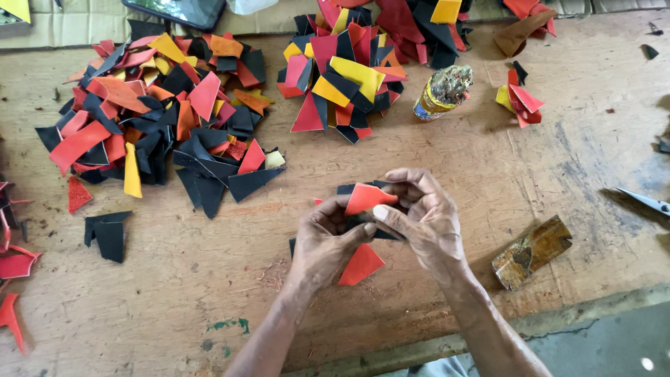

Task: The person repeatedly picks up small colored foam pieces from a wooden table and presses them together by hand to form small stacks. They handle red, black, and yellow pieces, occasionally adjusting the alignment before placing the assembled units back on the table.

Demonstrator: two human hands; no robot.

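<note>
My left hand (324, 244) and my right hand (422, 216) meet above the wooden table (174, 293), both gripping a small bundle of red and black leather pieces (366, 197). A red piece sits on top between the thumbs. Another red piece (361, 264) pokes out below my left hand. Black pieces show behind the fingers.
A big heap of red, black, orange and yellow cut pieces (160, 112) lies at the back left, a second heap (349, 70) at the back middle. A glue tin (442, 92) stands beside it. A brown block (532, 251) lies to the right, scissors (645, 201) at the right edge.
</note>
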